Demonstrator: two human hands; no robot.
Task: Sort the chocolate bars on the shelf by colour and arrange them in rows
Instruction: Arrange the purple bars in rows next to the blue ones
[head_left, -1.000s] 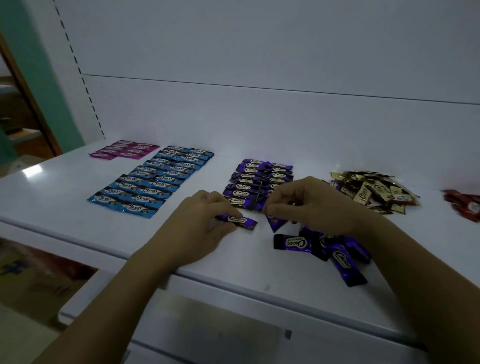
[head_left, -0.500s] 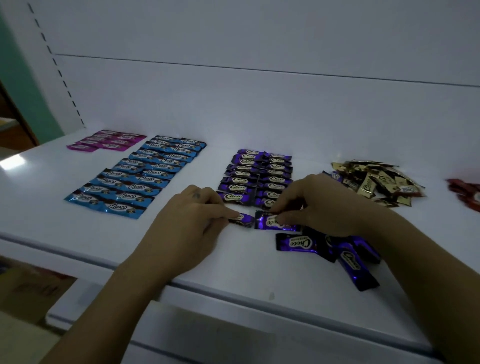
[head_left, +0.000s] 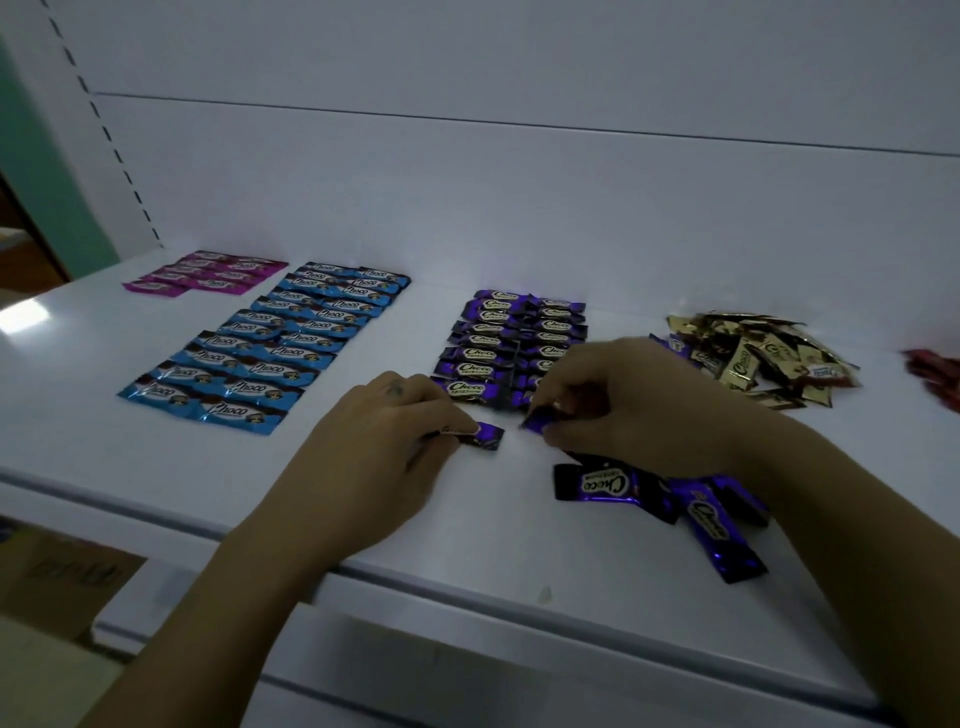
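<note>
In the head view, the purple rows (head_left: 511, 348) are lying on the white shelf (head_left: 156, 467) in two columns. Just in front of the purple rows, the left hand (head_left: 374, 447) is pinching one purple bar (head_left: 485, 435) with curled fingers. Beside it, the right hand (head_left: 634, 405) is holding a second purple bar (head_left: 535, 418), probably between thumb and finger, as the grip is partly hidden. Some loose purple bars (head_left: 649, 488) are lying in front of the rows, to the right. The blue rows (head_left: 270, 348) and pink rows (head_left: 208, 273) are lying to the left, the gold heap (head_left: 753, 353) to the right
</note>
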